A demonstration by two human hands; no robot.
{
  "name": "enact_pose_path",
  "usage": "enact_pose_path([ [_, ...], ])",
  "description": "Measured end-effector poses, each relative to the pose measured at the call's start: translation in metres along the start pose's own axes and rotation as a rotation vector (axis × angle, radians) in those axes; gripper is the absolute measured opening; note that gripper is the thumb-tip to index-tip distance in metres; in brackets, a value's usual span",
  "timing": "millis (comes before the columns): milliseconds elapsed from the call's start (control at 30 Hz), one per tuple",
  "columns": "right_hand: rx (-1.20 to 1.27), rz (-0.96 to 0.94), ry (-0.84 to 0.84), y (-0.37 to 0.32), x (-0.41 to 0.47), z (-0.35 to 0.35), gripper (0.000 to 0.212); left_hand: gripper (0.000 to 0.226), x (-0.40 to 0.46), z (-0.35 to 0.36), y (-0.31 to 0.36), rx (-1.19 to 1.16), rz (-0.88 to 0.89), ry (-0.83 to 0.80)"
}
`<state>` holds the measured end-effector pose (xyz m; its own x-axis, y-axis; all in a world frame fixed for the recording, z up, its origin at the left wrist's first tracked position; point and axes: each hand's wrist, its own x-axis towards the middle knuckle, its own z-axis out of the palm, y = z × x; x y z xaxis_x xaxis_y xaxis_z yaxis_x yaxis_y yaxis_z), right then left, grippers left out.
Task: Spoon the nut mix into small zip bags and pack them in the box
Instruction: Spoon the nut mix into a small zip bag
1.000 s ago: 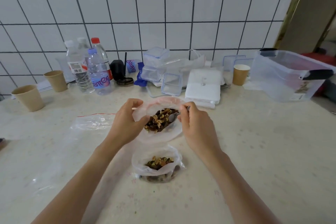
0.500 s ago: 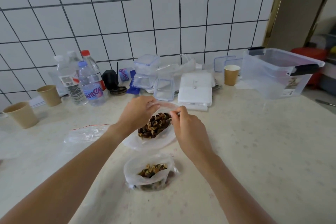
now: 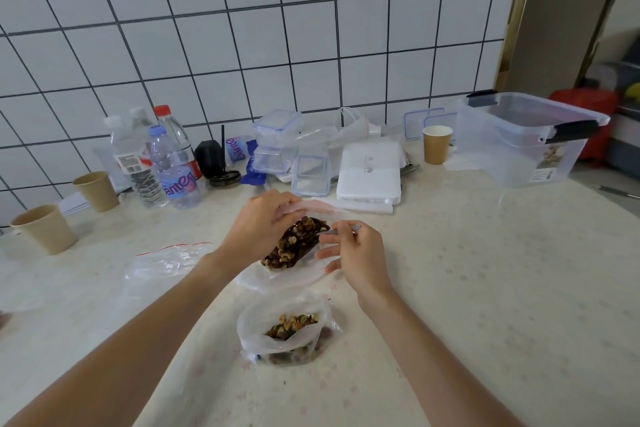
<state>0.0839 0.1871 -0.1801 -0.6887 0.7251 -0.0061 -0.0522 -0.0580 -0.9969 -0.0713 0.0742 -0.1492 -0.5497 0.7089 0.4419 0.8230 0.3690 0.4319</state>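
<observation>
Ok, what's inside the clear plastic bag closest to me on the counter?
The clear plastic bag holds a nut mix of pale and dark pieces, visible through its open top. Crumpled plastic blurs the bottom layer.

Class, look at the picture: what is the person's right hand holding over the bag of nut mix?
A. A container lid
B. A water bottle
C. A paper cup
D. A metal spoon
D: the right hand pinches the handle of a metal spoon whose bowl end dips into the nut mix, while the left hand holds the bag's rim open.
</observation>
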Motion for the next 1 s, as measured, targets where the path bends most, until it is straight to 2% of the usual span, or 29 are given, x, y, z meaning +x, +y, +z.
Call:
enact_pose_path([
  [200,0.222,0.096,-0.031,-0.002,-0.002,-0.002,0.023,0.014,0.002,-0.002,-0.002,-0.027,-0.029,0.032],
  [400,0.206,0.093,-0.088,-0.004,-0.003,0.004,0.023,0.012,-0.001,-0.002,0.002,-0.05,-0.024,0.018],
  [667,0.336,0.19,-0.08,-0.002,0.0,0.0,0.023,0.008,0.0,-0.016,0.004,-0.048,-0.039,0.023],
  [800,0.347,0.174,-0.06,-0.006,0.004,-0.004,0.026,0.012,0.001,-0.022,0.001,-0.007,-0.109,0.055],
  [1000,0.271,0.076,-0.103,-0.022,0.0,-0.015,0.029,0.036,-0.016,-0.042,0.0,0.022,-0.157,0.074],
])
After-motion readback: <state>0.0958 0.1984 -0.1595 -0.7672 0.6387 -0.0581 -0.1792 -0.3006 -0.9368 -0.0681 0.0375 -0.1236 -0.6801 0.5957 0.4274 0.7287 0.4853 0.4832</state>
